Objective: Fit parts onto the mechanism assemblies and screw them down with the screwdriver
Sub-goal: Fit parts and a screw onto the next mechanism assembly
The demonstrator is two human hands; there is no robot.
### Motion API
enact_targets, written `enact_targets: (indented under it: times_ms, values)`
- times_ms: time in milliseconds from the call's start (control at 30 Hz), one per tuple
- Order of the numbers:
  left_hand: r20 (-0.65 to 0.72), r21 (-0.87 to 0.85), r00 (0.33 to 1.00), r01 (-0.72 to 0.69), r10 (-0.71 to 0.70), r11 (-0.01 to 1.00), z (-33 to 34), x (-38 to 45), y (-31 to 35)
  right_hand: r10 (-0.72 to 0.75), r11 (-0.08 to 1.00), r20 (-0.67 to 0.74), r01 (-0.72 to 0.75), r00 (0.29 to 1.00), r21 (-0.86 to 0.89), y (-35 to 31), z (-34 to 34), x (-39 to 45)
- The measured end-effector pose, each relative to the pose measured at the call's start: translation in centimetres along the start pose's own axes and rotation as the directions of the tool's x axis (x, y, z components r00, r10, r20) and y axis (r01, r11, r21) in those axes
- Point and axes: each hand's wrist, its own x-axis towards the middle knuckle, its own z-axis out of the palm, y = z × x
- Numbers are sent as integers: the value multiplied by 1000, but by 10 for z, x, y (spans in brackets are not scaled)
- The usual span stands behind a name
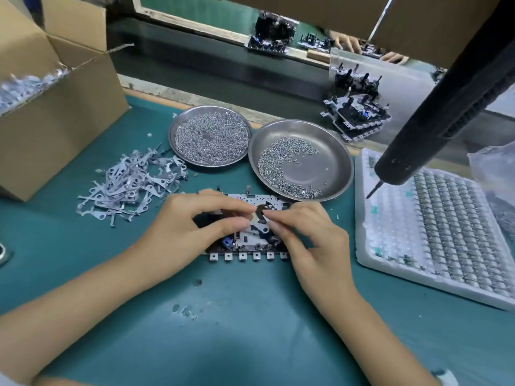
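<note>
Two bare forearms reached in over the near edge of the green bench point(250, 344), and both hands met over the mechanism assembly point(245, 240) lying mid-bench. The left hand point(189, 227) curled on its left half, thumb and fingertips closing on a small part point(260, 215) above the plate; the right hand point(309, 232) pinched that same part from the other side. Just beyond sat two steel dishes: the left dish point(210, 135) heaped with screws, the right dish point(302, 160) partly filled. Loose metal levers point(131, 182) lay piled toward the left, beside a cardboard box point(55, 112). The screwdriver point(434, 121) hung untouched over a white parts tray point(434, 227) at the right edge. Stacked assemblies point(356, 112) waited at the far edge.
</note>
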Motion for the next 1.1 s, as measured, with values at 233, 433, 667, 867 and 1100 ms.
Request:
enact_targets:
  times_ms: [233,433,667,867,1100]
  values:
    - [-7,129,999,53,-53,990,-3,-2,5,4,1000,39,-3,999,-24,0,2,-2]
    - [17,217,993,111,-117,970,-6,-2,6,-54,998,66,56,996,-32,-1,0,-5]
    - [3,136,984,176,-178,975,-4,-2,7,-150,976,115,166,982,-143,0,-2,-7]
    - [-22,147,984,176,-175,973,-3,-4,8,-198,965,193,225,961,-132,0,-2,-7]
    - [10,116,977,211,-214,971,-3,-3,9,-145,960,134,172,980,-220,-1,1,-12]
